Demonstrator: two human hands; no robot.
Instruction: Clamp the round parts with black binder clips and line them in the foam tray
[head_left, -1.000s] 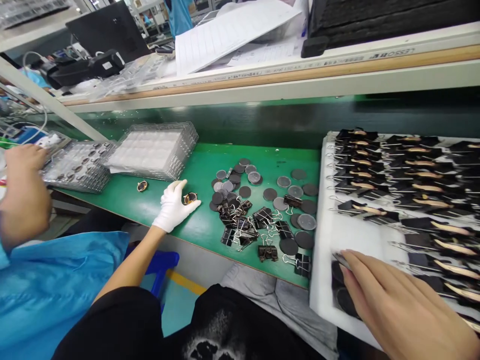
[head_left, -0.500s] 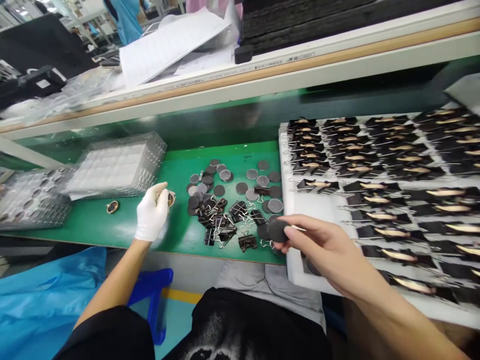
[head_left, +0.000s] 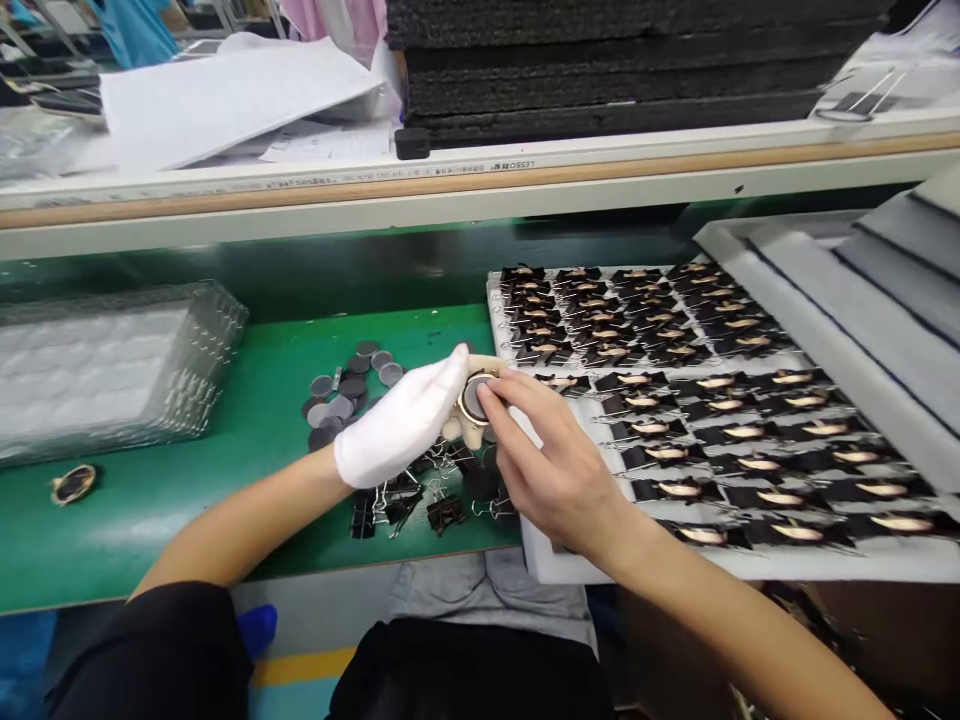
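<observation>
My left hand (head_left: 409,420), in a white glove, holds a round gold-rimmed piece (head_left: 466,402) over the bench. My bare right hand (head_left: 551,455) has its fingers on a dark grey disc (head_left: 486,395) that lies against the face of that piece. Whether the disc sits fully inside the rim I cannot tell. Below the hands lie several black binder clips (head_left: 446,513), partly hidden by the glove. Loose grey and black discs (head_left: 341,408) are scattered left of the glove. Another gold-rimmed piece (head_left: 73,485) rests alone at the far left.
A white foam tray (head_left: 540,565) at right bears rows of clipped pieces (head_left: 679,490). Clear plastic trays (head_left: 112,360) are stacked at left. Grey-white sheets (head_left: 862,310) lean at far right. A shelf edge (head_left: 315,195) crosses behind, carrying papers (head_left: 232,100) and black foam slabs (head_left: 600,90).
Both hands have come together over the clips. The left brought the gold-rimmed piece rightward; the right brought a dark disc up against it. The view has turned to the right.
</observation>
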